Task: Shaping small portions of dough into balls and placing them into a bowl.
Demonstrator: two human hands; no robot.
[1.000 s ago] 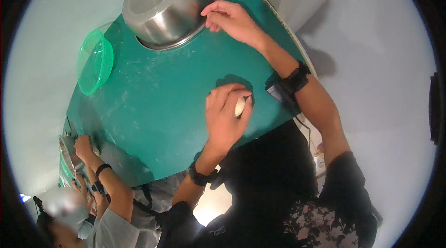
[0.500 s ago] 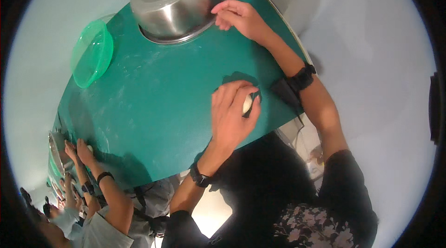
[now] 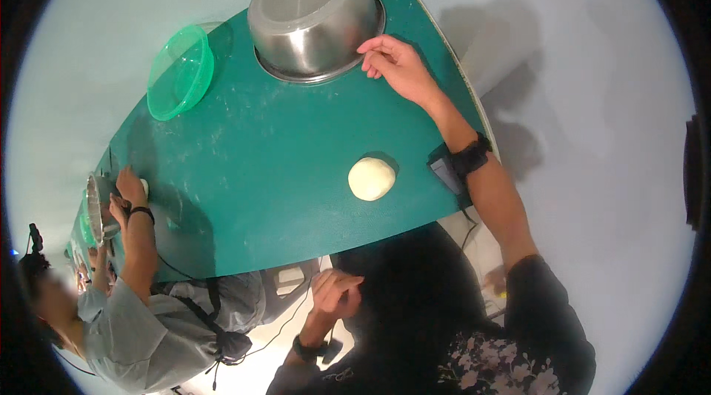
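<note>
A round ball of pale dough (image 3: 371, 178) lies alone on the green table (image 3: 274, 151), near its front edge. My left hand (image 3: 333, 293) is off the table, below its edge, fingers loosely curled and holding nothing. My right hand (image 3: 393, 64) reaches across the table and its fingertips touch the rim of an upturned steel bowl (image 3: 311, 16) at the far side. A black band sits on each of my wrists.
A green plastic bowl (image 3: 179, 71) stands left of the steel bowl. At the table's left end another person in grey (image 3: 133, 306) works with both hands by a small metal bowl (image 3: 96, 206). A pale floor surrounds the table.
My left hand has let go of the dough ball and dropped back below the table's edge. The right hand stays at the steel bowl's rim.
</note>
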